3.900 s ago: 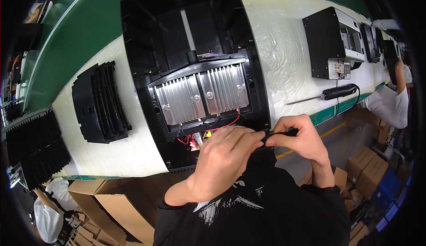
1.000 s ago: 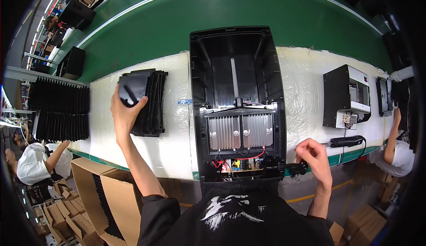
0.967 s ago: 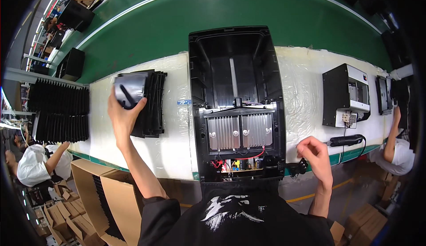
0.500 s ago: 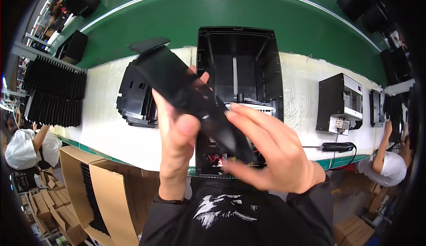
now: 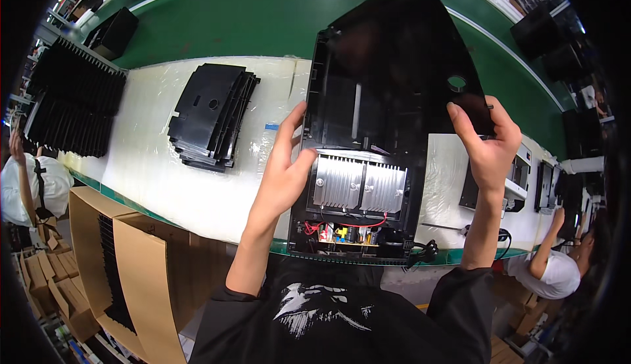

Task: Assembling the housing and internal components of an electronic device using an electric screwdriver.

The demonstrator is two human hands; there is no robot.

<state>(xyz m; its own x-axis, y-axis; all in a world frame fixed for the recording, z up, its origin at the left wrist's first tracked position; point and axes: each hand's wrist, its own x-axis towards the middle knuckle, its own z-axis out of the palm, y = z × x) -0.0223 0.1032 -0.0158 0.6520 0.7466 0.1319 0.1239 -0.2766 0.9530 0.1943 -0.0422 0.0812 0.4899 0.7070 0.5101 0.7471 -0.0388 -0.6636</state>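
Black panel (image 5: pixel 420 48), tilted over the upper part of a black housing (image 5: pixel 315 78) and gripped at its right edge by the right hand (image 5: pixel 490 154), with the thumb on its face. Against the housing's left side, the left hand (image 5: pixel 279 180), fingers partly curled; impossible to tell whether closed on anything.

Blocked by the panel: much of the housing's interior. Behind the right forearm, partly hidden: a boxy device (image 5: pixel 469 192). Below the right hand: a driver shaft (image 5: pixel 440 226) and a coiled black cable (image 5: pixel 422 252). Left of the left hand, on the table (image 5: pixel 144 180): a stack of black plates (image 5: pixel 210 114); farther left, finned black parts (image 5: pixel 75 101); lower left, an open cardboard box (image 5: pixel 148 278).

Note the panel's smooth gloss and round hole, the ribbed silvery metal heat sinks (image 5: pixel 361 183) right of the left hand, thin red wires (image 5: pixel 309 228) below them, and wrinkled white film on the table.
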